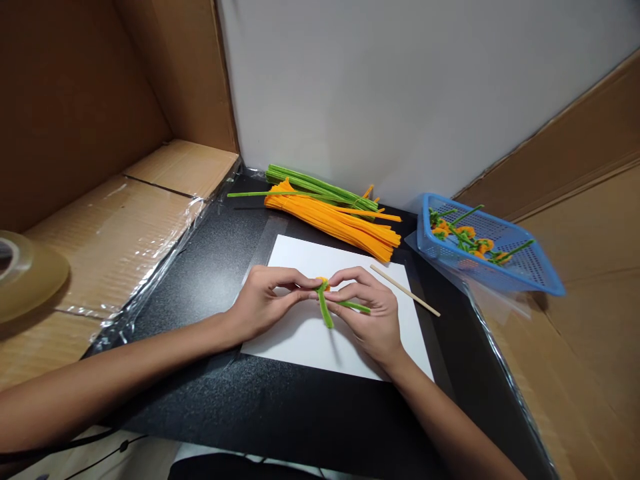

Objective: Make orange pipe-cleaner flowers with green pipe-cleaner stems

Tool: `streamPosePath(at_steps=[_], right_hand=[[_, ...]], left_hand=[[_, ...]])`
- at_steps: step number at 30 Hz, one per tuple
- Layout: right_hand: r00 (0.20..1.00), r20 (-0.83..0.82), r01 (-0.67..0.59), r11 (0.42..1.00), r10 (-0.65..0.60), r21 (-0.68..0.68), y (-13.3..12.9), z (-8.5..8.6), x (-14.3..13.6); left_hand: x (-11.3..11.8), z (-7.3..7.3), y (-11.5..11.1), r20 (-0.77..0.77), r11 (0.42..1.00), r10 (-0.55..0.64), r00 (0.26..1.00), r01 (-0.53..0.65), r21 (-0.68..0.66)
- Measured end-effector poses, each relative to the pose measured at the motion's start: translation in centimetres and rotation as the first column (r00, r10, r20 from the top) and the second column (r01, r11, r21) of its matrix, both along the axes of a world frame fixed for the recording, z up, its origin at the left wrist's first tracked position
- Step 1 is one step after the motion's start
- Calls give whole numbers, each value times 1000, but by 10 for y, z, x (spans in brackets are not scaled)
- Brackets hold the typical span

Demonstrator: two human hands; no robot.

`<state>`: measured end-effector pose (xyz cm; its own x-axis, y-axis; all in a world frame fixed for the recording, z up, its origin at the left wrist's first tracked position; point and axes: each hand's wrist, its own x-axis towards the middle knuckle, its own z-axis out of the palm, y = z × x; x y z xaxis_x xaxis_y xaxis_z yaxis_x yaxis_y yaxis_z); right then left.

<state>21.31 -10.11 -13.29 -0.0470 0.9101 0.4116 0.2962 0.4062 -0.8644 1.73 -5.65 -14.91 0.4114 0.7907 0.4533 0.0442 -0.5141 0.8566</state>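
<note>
Head camera, near to far. Black worktop point(200, 400) fills the lower centre; dark cable point(83, 440) at lower left. On the worktop, a rectangular white sheet point(300, 353), set askew, mid-frame.

Above the sheet, both hands meet at a small fuzzy piece point(327, 312), orange at its top with green strips below. Left hand point(265, 303): thumb and forefinger closed narrowly on the piece's left side. Right hand point(375, 313): fingertips and thumb drawn in, holding it from the right. One green strip hangs toward the bottom of the frame; another points right, between right thumb and fingers.

Thin pale round stick point(405, 291) slants across the sheet's upper right edge. Far left, roll of yellowish clear tape point(37, 283) on brown cardboard point(110, 220).

Beyond the sheet, thick bundle of orange fuzzy stems point(335, 223); behind it, bundle of green fuzzy stems point(310, 183). Single green stem point(245, 195) sticks out leftward. Right of frame: blue perforated plastic basket point(543, 270), tilted, several orange-and-green fuzzy pieces point(466, 233) inside. Pale grey wall point(375, 87) at the back.
</note>
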Motion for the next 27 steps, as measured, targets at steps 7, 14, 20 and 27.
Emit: streamPosePath(at_steps=[7,14,20,27], right_hand=[[999,-29,14,999,-15,-47,-1,-2,-4],[1000,21,-23,999,23,-24,-1,-2,-1],[994,100,-44,993,33,106,-1,1,-3],[991,133,-11,985,-12,173,-6,1,-5]], left_hand=[[1,5,-3,11,996,23,1000,-22,-87],[-1,4,-2,-47,998,63,997,-61,35],[-4,0,-2,-55,980,68,996,-56,192],[-3,-1,-2,-53,968,61,997,-46,247]])
